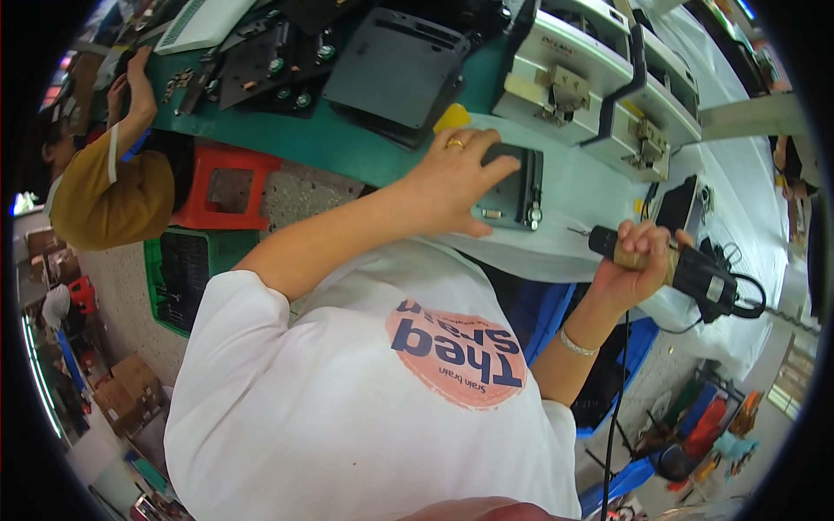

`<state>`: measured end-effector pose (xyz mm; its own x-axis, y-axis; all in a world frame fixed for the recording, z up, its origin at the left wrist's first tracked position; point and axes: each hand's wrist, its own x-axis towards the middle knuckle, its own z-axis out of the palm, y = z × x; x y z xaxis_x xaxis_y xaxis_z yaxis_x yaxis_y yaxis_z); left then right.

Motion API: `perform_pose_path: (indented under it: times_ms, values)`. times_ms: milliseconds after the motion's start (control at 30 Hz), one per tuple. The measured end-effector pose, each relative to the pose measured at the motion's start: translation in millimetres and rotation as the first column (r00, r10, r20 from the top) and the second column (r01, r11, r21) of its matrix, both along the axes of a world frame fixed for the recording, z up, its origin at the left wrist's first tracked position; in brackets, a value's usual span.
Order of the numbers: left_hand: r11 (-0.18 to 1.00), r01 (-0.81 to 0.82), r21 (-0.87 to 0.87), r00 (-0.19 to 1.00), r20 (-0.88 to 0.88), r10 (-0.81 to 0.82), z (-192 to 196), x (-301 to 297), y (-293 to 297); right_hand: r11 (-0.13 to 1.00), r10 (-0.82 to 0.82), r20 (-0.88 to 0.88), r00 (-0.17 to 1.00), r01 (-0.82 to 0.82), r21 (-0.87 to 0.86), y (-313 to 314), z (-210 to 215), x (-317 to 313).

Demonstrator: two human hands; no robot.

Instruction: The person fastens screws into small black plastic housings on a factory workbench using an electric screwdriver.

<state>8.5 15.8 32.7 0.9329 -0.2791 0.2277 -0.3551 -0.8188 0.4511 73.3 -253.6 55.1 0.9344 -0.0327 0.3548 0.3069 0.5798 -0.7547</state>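
A worker's left hand (452, 178), fingers spread, presses flat on a small dark rectangular panel (514, 187) to steady it on the white bench (591, 187), while the right hand (638, 260) fist-grips a corded electric screwdriver (686, 265) just beside it.

A: What lies under the left hand (452, 178)?

B: 1 dark grey flat plate (514, 187), roughly rectangular, lying flat on the pale bench cover. Its near edge carries small metal fittings. The palm and fingers cover its left part.

A: And the right hand (638, 260)?

B: It is wrapped around 1 black electric screwdriver (686, 265) with a tan grip band. The tool lies almost level, tip toward the plate but apart from it, cable trailing off its rear.
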Motion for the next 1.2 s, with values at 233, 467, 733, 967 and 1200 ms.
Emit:
perform_pose_path:
  times_ms: [233, 467, 733, 967, 1200]
  values:
    - [0.987, -0.141, -0.084, 0.98, 0.133, 0.151, 57, -26, 8, 0.987, -0.155, -0.043, 0.987, 0.153, -0.04, -5, -6, 4]
    - [0.865, -0.49, -0.109, 0.824, 0.266, 0.501, 89, 1, 64, 0.982, -0.177, -0.032, 0.984, 0.174, -0.074, 7, -9, 9]
    - [0.626, -0.741, 0.245, 0.664, 0.123, 0.738, 63, 26, 85, 0.981, -0.174, -0.04, 0.984, 0.17, -0.095, 5, -11, 9]
    - [0.625, -0.733, 0.269, 0.678, 0.213, 0.703, 61, 19, 80, 0.982, -0.165, -0.046, 0.985, 0.16, -0.097, 3, -12, 10]
    - [0.686, -0.7, 0.197, 0.713, 0.235, 0.661, 59, 20, 82, 0.979, -0.177, -0.034, 0.984, 0.172, -0.111, 5, -10, 10]
